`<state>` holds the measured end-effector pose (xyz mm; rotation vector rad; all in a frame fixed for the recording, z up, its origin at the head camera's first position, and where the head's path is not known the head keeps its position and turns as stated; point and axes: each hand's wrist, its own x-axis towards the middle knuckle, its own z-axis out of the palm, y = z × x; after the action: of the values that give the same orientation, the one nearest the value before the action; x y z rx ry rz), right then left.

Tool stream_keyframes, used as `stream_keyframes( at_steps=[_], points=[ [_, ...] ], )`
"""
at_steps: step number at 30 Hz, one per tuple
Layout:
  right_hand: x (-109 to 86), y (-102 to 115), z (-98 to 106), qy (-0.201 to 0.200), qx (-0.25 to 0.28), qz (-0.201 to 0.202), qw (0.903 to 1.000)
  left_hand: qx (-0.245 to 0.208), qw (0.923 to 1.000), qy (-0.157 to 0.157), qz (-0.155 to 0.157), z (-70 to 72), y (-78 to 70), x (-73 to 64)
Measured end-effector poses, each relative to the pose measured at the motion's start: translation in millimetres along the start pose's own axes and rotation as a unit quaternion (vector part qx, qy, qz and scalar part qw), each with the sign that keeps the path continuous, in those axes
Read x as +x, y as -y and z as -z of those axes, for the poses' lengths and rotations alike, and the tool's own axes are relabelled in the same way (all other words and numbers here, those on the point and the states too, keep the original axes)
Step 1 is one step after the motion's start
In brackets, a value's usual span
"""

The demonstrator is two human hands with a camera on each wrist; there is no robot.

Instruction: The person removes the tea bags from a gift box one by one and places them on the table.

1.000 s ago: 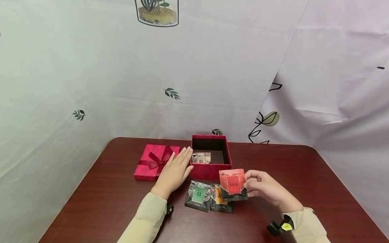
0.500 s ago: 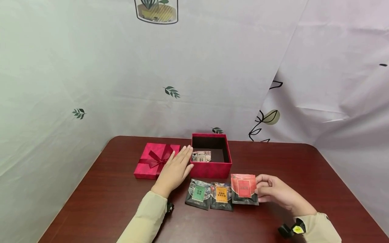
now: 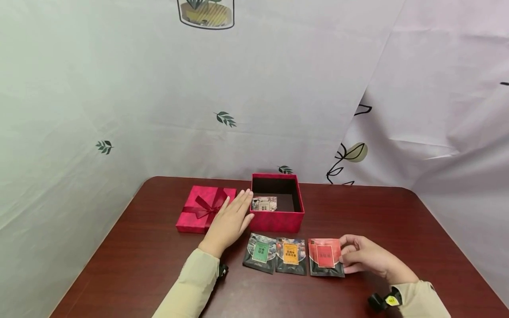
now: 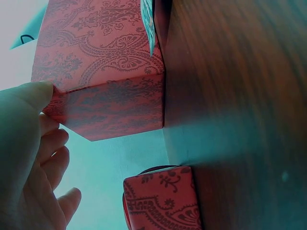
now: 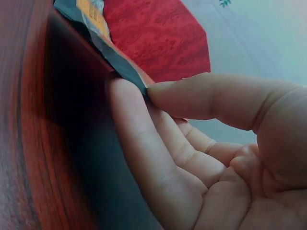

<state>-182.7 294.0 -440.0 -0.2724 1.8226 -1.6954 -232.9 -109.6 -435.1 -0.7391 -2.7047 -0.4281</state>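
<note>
The right hand (image 3: pixel 370 258) pinches the right edge of a flat, square, red-and-black foil-like sachet (image 3: pixel 325 257) between thumb and fingers. The sachet's far part is salmon red, its near part black, and a brighter red rectangular label with a pale outline and dark characters sits in the middle; a small dark mark shows at its far left corner. It is at the right end of a row on the dark reddish-brown wooden tabletop (image 3: pixel 254 296), just beside a black patterned sachet with an orange label (image 3: pixel 291 257); whether its whole underside touches the wood cannot be told. A black patterned sachet with a green label (image 3: pixel 260 253) ends the row at left. The left hand (image 3: pixel 228 225), fingers extended, touches a crimson, damask-patterned, lidless square box (image 3: pixel 277 222), near its matching ribbon-tied lid (image 3: pixel 195 221).
</note>
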Motion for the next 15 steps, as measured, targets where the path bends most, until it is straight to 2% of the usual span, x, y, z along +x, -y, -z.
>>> stream_keyframes(
  at_steps=[8,15],
  points=[
    [3.2,-2.9,0.5,-0.019,-0.022,-0.021,0.9994,0.007,1.0000,-0.002,-0.002,-1.5,0.4,1.2],
    [6.0,-1.4,-2.9,-0.042,-0.053,-0.023,0.9975,0.009,1.0000,0.000,0.001,-1.4,0.7,0.6]
  ],
)
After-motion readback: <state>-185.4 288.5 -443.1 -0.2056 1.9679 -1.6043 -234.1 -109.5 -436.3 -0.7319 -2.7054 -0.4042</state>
